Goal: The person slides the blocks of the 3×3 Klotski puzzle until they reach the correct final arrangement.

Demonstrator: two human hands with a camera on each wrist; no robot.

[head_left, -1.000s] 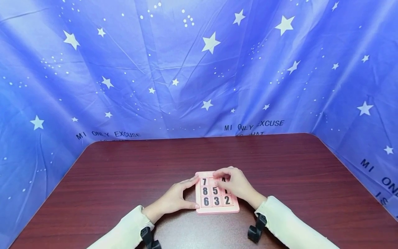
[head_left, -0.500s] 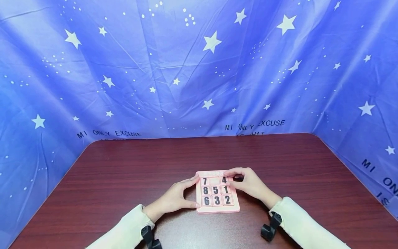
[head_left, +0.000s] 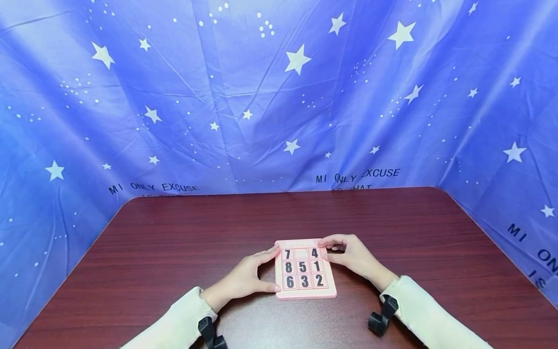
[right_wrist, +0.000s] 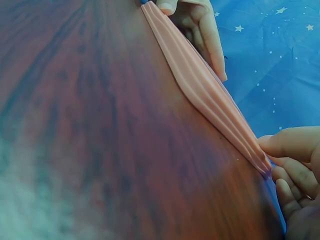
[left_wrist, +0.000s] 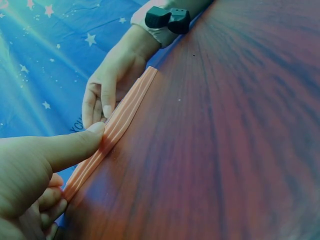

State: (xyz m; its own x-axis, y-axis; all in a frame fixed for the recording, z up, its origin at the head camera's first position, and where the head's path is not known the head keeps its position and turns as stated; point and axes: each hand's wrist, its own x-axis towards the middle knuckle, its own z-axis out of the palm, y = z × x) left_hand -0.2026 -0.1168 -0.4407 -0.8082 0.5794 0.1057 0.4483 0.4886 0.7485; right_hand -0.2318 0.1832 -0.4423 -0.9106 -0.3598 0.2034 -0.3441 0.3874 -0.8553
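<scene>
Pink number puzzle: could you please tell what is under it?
The pink number puzzle lies on the reddish table, seen around it. Anything else directly underneath is covered, so I cannot tell.

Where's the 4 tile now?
In the head view, the 4 tile sits in the top right cell of the number board, above the 1 tile, by the right hand.

Head view: from above, facing forward and down, tabletop (head_left: 196,232) across lower frame. Wrist views: nearer, low, facing across it; left view, left hand (left_wrist: 30,175) at lower left; right view, right hand (right_wrist: 302,175) at lower right; both share the pink board (right_wrist: 205,90).
</scene>
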